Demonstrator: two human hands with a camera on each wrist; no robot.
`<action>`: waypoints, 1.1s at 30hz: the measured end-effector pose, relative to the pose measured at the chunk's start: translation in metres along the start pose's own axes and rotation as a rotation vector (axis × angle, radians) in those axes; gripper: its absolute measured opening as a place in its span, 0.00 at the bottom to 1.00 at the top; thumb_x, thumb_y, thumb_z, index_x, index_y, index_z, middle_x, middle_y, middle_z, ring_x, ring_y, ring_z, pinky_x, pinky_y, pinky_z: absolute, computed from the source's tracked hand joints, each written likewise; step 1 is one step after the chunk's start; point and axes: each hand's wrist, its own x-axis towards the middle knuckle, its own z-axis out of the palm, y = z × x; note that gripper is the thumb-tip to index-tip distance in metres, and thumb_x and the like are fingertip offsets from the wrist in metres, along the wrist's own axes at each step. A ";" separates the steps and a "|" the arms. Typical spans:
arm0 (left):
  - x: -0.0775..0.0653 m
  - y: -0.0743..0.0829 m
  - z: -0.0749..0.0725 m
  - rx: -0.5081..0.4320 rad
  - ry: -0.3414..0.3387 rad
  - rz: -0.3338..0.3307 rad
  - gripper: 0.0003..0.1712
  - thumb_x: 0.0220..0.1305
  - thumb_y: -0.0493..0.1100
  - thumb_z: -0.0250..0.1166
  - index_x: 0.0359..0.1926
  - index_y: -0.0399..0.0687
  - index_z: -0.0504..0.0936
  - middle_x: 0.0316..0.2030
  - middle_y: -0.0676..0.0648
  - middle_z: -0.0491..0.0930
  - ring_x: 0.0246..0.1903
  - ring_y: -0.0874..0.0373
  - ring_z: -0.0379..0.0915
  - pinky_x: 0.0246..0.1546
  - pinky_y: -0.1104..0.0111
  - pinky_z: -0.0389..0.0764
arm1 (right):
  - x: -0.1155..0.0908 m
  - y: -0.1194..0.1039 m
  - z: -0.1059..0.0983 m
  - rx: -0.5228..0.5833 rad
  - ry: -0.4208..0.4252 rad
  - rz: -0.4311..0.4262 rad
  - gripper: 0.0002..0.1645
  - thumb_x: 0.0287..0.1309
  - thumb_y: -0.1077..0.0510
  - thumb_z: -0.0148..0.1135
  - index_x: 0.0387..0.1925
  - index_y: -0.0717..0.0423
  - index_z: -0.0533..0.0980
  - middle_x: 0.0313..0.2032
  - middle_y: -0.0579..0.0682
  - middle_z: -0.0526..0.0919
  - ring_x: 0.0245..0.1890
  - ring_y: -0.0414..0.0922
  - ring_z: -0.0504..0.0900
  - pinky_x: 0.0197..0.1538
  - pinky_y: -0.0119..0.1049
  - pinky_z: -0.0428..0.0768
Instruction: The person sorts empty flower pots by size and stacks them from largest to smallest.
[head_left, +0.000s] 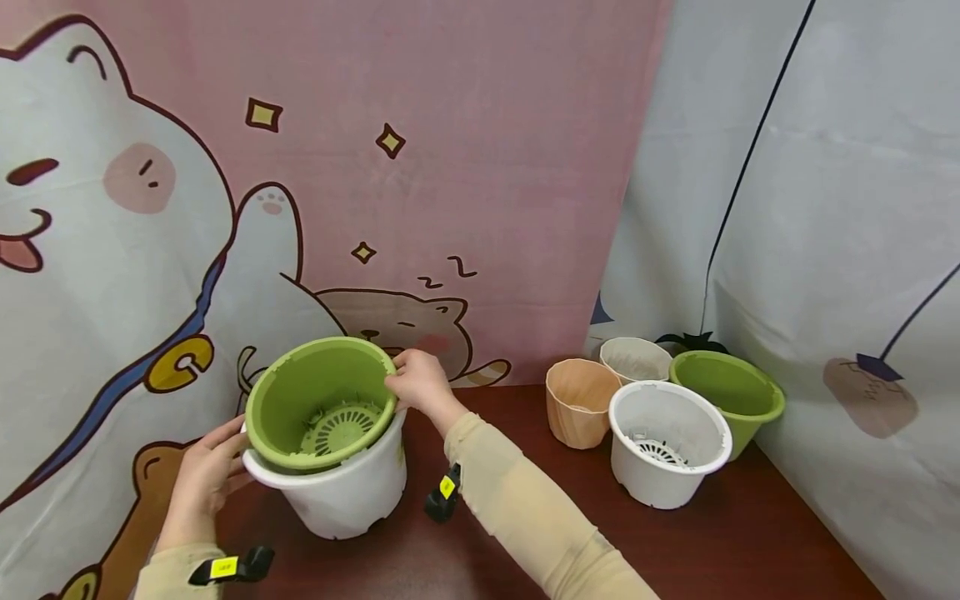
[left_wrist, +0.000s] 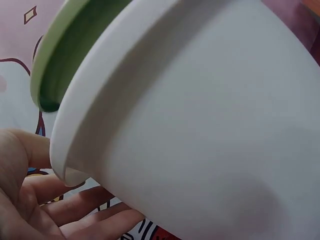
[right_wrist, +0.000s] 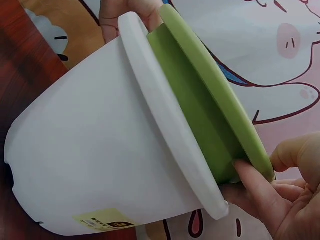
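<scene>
A green flowerpot (head_left: 322,400) sits partly inside a white flowerpot (head_left: 341,500), its rim standing above the white one; slots show in its base. My right hand (head_left: 423,382) pinches the green rim at its right side, thumb and fingers on either side of the rim, as the right wrist view shows. On the left, my left hand (head_left: 206,475) holds the white pot's rim, thumb at the edge and fingers under it against the outer wall (left_wrist: 210,115). A yellow label (right_wrist: 107,220) is stuck low on the white pot.
On the right of the dark red table (head_left: 480,517) stand an orange pot (head_left: 577,408), a cream pot (head_left: 636,358), another white pot (head_left: 652,483) and another green pot (head_left: 738,425). A printed cloth (head_left: 487,167) hangs behind; a pale cloth (head_left: 840,208) hangs on the right.
</scene>
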 end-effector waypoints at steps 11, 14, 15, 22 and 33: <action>-0.005 0.000 0.002 -0.003 0.031 0.011 0.37 0.74 0.54 0.51 0.77 0.44 0.54 0.72 0.33 0.54 0.32 0.68 0.76 0.35 0.70 0.84 | -0.002 -0.002 0.017 -0.169 0.077 -0.026 0.19 0.57 0.62 0.62 0.51 0.64 0.80 0.38 0.54 0.86 0.14 0.38 0.80 0.18 0.27 0.79; -0.006 0.000 0.003 0.006 0.049 0.005 0.36 0.75 0.53 0.50 0.77 0.45 0.54 0.72 0.34 0.55 0.32 0.69 0.75 0.34 0.70 0.84 | -0.003 -0.001 0.019 -0.158 0.088 -0.029 0.20 0.58 0.62 0.62 0.52 0.64 0.79 0.39 0.54 0.87 0.14 0.38 0.80 0.19 0.28 0.79; -0.006 0.000 0.003 0.006 0.053 0.005 0.36 0.75 0.53 0.50 0.77 0.45 0.54 0.72 0.34 0.55 0.32 0.68 0.75 0.34 0.70 0.84 | -0.003 0.000 0.019 -0.156 0.091 -0.031 0.20 0.59 0.62 0.62 0.53 0.64 0.79 0.39 0.54 0.87 0.14 0.38 0.80 0.20 0.28 0.79; -0.005 0.000 0.007 0.000 0.078 0.003 0.34 0.75 0.51 0.51 0.76 0.45 0.57 0.71 0.34 0.57 0.30 0.68 0.75 0.32 0.70 0.83 | -0.002 0.006 0.021 -0.196 0.119 -0.050 0.19 0.61 0.61 0.64 0.53 0.62 0.79 0.40 0.52 0.87 0.17 0.36 0.79 0.24 0.27 0.79; -0.004 0.000 0.007 0.005 0.077 0.002 0.35 0.75 0.52 0.51 0.76 0.46 0.57 0.71 0.34 0.56 0.30 0.69 0.75 0.32 0.71 0.84 | -0.001 0.010 0.024 -0.427 0.181 -0.178 0.17 0.63 0.57 0.64 0.52 0.57 0.80 0.40 0.49 0.86 0.30 0.40 0.78 0.37 0.32 0.80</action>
